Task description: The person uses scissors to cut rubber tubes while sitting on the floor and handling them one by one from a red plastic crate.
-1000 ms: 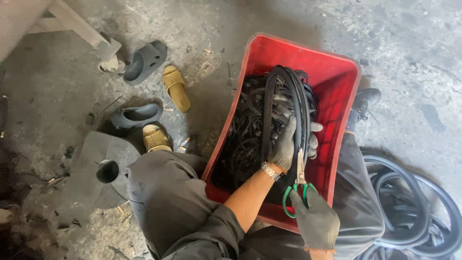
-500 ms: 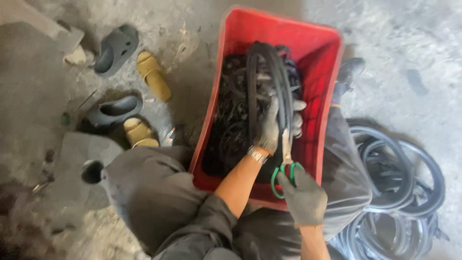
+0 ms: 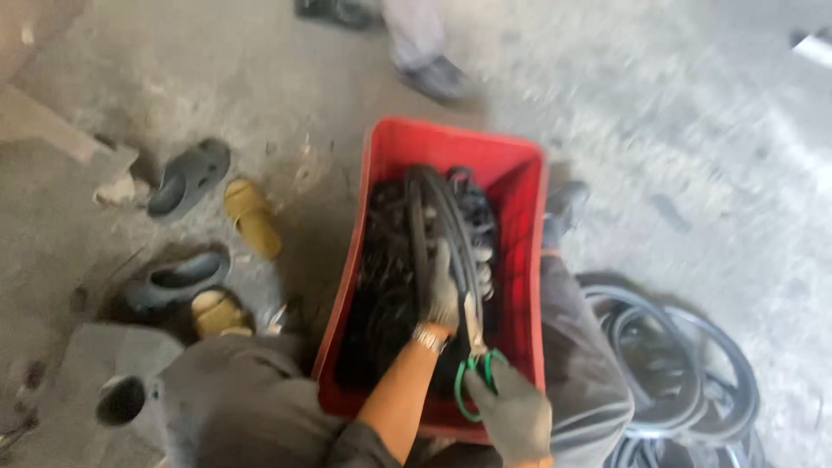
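My left hand (image 3: 440, 295), in a grey glove with a watch at the wrist, grips a black rubber loop (image 3: 426, 208) that stands up out of a red plastic crate (image 3: 451, 139). The crate is full of dark rubber pieces. My right hand (image 3: 513, 420), also gloved, holds green-handled scissors (image 3: 475, 364) at the crate's near edge. Their blades point up toward the loop, just beside my left hand. My knees flank the crate.
Two grey clogs (image 3: 189, 178) and two yellow sandals (image 3: 251, 217) lie on the concrete floor at the left. A grey block with a hole (image 3: 121, 399) is at the lower left. Black rubber rings (image 3: 676, 364) are piled at the right. Another person's shoe (image 3: 433, 78) stands beyond the crate.
The view has tilted upward, so the crate sits lower and another person's feet appear at the top. My hands keep their hold on the loop and scissors.
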